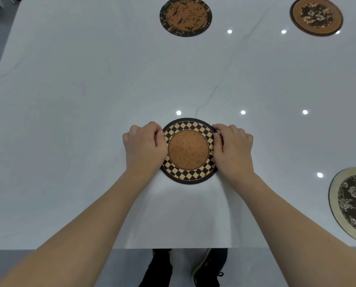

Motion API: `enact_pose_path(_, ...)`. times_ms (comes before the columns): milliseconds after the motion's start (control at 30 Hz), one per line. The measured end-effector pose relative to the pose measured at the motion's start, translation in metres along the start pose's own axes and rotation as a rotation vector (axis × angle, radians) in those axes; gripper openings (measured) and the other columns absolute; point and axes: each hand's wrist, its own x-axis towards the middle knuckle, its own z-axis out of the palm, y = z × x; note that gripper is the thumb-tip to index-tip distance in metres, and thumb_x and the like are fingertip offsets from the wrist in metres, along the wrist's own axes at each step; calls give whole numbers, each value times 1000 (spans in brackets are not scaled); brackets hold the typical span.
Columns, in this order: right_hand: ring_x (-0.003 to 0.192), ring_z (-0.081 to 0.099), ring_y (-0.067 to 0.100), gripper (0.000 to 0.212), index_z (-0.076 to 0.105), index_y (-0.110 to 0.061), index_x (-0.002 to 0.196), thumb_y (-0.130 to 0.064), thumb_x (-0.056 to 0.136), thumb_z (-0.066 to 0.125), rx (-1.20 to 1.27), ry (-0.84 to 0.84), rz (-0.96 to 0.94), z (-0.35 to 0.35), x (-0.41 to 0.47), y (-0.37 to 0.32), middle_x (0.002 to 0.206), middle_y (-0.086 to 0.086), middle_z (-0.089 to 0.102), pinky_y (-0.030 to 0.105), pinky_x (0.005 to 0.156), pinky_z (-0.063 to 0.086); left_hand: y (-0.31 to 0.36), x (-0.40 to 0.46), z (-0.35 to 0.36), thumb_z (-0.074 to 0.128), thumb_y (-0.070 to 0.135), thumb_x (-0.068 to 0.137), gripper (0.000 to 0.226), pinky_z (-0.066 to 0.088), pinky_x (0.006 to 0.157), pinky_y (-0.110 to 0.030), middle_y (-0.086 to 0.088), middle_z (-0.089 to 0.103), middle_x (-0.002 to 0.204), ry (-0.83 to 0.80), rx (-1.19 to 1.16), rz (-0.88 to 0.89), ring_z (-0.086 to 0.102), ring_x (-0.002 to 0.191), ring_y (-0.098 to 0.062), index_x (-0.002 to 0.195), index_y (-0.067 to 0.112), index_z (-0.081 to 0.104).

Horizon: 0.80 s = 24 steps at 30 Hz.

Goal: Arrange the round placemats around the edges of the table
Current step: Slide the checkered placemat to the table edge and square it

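1. The checkered mat (188,151) lies flat on the table (80,100), near the front edge, centred before the person.
2. Left hand (145,147) and right hand (232,149) pinch its opposite rims, fingers curled shut on it.
3. It looks thin, light and stiff; the glossy top should let it slide.
4. Three other mats lie well apart: bird mat (185,16), floral mat (316,16), pale-rimmed mat (352,204).
5. Open room lies all around.

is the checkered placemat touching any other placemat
No, the checkered placemat lies alone between both hands, with bare table separating it from the other three mats.
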Motion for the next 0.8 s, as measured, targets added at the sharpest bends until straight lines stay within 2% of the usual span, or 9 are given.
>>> enact_pose_path(133, 90, 53, 23, 26, 60, -22, 112, -21, 95, 40, -5, -30, -30, -4, -11, 5, 92, -1, 62, 38, 87, 30, -3, -10, 0, 41, 21, 85, 20, 28, 74, -34, 4, 54, 66, -7, 109, 65, 43, 77, -22, 73, 16, 56)
enact_pose_path(267, 90, 54, 22, 25, 62, -22, 109, -19, 93, 42, 16, -41, -39, -6, -19, 7, 92, -2, 63, 37, 88, 29, -6, -18, 4, 42, 22, 84, 22, 24, 73, -33, 1, 51, 73, -1, 197, 99, 37, 79, -22, 73, 14, 59)
enact_pose_path(433, 86, 54, 19, 25, 63, -20, 101, -19, 89, 42, 64, -39, -40, -10, -24, 9, 87, -5, 65, 32, 89, 26, -14, -21, 0, 42, 22, 82, 22, 28, 74, -33, 0, 50, 78, -63, 190, 164, 41, 79, -23, 73, 13, 60)
enact_pose_path(600, 75, 51, 16, 18, 62, -23, 80, -24, 88, 45, 39, -64, -61, -10, -27, 13, 71, -10, 57, 30, 82, 29, -20, -32, -8, 44, 21, 81, 19, 27, 74, -32, 3, 47, 75, -141, 169, 247, 39, 76, -21, 69, 14, 57)
enact_pose_path(800, 73, 48, 17, 21, 61, -20, 76, -29, 89, 47, 19, -63, -90, -9, -33, 15, 70, -6, 56, 30, 80, 28, -22, -38, -12, 52, 16, 76, 13, 23, 72, -30, 1, 49, 70, -177, 168, 305, 40, 72, -21, 66, 12, 60)
